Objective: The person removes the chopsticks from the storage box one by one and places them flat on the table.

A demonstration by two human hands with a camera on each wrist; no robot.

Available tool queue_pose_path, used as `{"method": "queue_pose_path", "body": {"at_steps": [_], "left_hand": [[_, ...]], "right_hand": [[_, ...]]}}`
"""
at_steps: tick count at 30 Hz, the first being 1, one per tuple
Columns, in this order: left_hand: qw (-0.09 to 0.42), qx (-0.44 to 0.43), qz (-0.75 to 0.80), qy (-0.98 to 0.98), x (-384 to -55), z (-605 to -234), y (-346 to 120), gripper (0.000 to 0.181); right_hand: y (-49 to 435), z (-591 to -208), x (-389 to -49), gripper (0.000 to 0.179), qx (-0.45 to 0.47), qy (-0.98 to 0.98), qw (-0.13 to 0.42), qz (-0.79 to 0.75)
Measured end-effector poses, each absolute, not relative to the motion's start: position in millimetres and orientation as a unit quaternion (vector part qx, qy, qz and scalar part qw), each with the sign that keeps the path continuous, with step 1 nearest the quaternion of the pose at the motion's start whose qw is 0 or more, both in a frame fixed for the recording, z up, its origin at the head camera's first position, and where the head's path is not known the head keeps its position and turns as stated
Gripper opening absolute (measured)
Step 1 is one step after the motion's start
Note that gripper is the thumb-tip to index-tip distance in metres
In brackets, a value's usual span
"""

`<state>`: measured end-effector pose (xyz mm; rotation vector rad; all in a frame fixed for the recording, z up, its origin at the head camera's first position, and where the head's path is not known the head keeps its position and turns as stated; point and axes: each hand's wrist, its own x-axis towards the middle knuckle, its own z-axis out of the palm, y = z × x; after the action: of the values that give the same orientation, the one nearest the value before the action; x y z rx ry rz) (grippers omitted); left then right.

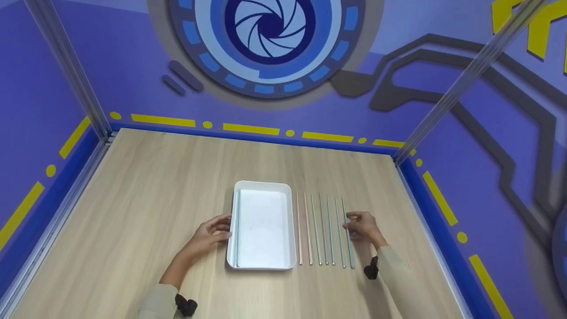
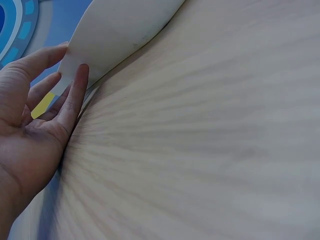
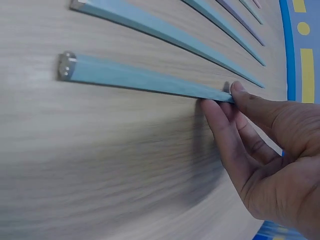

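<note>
From here I see the desk [image 1: 155,186] carrying a white tray [image 1: 266,226]; the left hand [image 1: 211,232] touches its left wall with loose fingers. The right hand [image 1: 365,227], on the side toward the desk's right edge, is nearer the outermost blue-green stick [image 3: 135,79] and pinches it. That stick lies left of the right palm, its long axis pointing toward the desk's back edge, with the other sticks [image 3: 150,32] between it and the tray.
</note>
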<state>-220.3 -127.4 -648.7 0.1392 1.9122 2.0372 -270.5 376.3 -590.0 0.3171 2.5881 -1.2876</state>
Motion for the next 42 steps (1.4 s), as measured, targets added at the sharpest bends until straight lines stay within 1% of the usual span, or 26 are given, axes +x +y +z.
{"method": "queue_pose_path", "body": {"at_steps": [4, 8, 12, 15, 26, 32, 42], "left_hand": [[0.169, 0.051, 0.720, 0.671, -221, -648, -128, 0.068], [0.172, 0.048, 0.719, 0.671, -222, -648, -127, 0.067], [0.176, 0.040, 0.717, 0.673, -219, -649, -128, 0.067], [0.173, 0.036, 0.719, 0.672, -218, -649, -129, 0.066], [0.174, 0.043, 0.724, 0.666, -219, -650, -128, 0.067], [0.172, 0.039, 0.719, 0.673, -219, -650, -127, 0.067], [0.161, 0.070, 0.725, 0.666, -220, -651, -126, 0.066]], "right_hand": [[375, -591, -271, 0.051, 0.101, 0.891, 0.100, -0.432], [373, -590, -271, 0.048, 0.108, 0.893, 0.097, -0.425], [367, -586, -271, 0.040, 0.113, 0.911, 0.088, -0.387], [360, -580, -274, 0.035, 0.095, 0.922, 0.078, -0.367], [297, -560, -273, 0.027, 0.009, 0.916, 0.076, -0.394], [253, -552, -279, 0.026, -0.053, 0.909, 0.090, -0.403], [191, -549, -289, 0.028, -0.134, 0.888, 0.150, -0.415]]}}
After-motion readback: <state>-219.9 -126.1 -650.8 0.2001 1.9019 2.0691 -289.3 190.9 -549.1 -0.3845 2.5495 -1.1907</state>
